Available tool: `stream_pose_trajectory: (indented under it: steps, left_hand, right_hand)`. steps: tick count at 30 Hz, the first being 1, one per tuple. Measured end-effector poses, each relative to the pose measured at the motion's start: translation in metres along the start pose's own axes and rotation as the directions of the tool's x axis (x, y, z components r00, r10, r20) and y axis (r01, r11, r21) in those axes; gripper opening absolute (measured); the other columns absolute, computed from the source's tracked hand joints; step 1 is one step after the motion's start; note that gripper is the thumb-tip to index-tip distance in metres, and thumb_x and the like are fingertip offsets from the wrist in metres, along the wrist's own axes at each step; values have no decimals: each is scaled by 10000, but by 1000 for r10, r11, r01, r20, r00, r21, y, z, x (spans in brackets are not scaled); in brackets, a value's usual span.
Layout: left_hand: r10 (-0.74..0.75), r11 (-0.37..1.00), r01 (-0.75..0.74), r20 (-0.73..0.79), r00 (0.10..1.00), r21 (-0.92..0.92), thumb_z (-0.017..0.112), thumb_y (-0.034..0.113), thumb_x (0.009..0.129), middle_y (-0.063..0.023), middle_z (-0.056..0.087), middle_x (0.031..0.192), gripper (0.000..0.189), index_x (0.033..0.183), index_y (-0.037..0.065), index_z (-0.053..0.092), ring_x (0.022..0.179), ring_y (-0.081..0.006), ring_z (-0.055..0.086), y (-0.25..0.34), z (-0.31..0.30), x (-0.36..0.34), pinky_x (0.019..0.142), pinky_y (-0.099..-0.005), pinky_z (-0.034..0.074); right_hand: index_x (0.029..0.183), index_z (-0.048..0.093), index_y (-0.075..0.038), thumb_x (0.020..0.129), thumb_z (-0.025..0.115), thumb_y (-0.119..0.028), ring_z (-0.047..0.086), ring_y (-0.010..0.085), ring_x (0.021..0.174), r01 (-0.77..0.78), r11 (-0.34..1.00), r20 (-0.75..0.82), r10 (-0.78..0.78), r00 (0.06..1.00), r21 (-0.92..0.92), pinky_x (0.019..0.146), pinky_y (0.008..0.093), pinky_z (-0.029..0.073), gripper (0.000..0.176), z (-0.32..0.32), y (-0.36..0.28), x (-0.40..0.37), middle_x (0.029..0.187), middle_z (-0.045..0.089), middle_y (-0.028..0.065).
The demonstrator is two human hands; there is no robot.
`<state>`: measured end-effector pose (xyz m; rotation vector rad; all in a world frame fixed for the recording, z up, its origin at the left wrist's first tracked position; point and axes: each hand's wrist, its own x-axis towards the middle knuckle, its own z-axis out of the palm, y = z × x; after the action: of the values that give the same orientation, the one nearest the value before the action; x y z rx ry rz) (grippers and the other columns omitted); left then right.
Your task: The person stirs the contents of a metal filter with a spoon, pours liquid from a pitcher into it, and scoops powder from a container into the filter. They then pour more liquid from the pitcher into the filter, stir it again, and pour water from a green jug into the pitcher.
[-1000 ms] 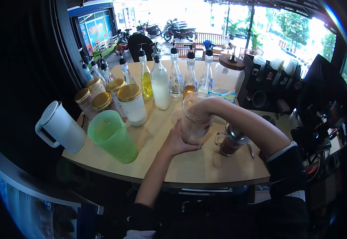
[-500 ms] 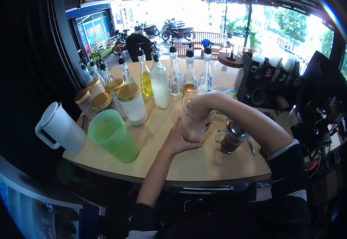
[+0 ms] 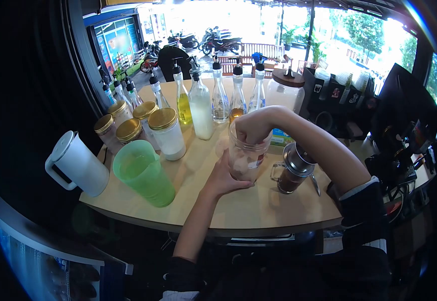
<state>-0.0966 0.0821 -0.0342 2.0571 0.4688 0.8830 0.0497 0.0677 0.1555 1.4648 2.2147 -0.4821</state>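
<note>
A clear jar (image 3: 246,161) with pale pieces inside stands on the table in front of me. My left hand (image 3: 224,175) is wrapped round its lower left side, thumb along the base. Curled into the jar's mouth is my right hand (image 3: 253,129); its fingertips are down inside, and what they grip cannot be made out. Just right of the jar stands a glass mug (image 3: 289,183) of brown drink with a metal drip filter (image 3: 298,159) on top. A spoon (image 3: 317,184) lies beside the mug.
Left are a green pitcher (image 3: 148,175), a white jug (image 3: 80,165) and several gold-lidded jars (image 3: 166,135). Behind stand several pump bottles (image 3: 201,108) and a wooden-lidded jar (image 3: 286,93). A blue-green box (image 3: 280,137) sits behind my right forearm. The table's front edge (image 3: 213,232) curves near me.
My right hand has risen a little in the jar's mouth, its knuckles bending more and its wrist arching higher. My left hand stays on the jar.
</note>
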Motion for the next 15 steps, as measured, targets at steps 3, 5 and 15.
stream_pose_trajectory:
  steps: [3,5,15]
  left_hand:
    - [6,999,-6,-17,1000,40,921,259,473,-199,568,1235,1087,1356,39,327,1138,-340,579,3,0,-1,979,-417,476]
    - [-1,1000,1,-9,1000,24,921,262,474,-199,569,1236,1088,1355,30,326,1142,-337,577,5,0,-2,981,-417,475]
    - [21,996,-21,4,1000,-90,927,278,456,-196,568,1247,1141,1366,-24,309,1167,-323,563,-13,8,0,1005,-410,461]
  right_hand:
    - [861,728,-18,753,630,-137,569,137,607,-10,980,-16,13,1000,198,547,301,455,188,1,8,-13,694,646,61]
    - [913,726,-27,750,641,-119,562,102,625,-29,958,-53,46,998,286,550,284,447,205,2,10,-25,736,668,43]
    - [963,714,-20,808,641,-106,520,50,576,138,743,-390,175,904,654,481,202,390,192,21,31,-92,742,655,6]
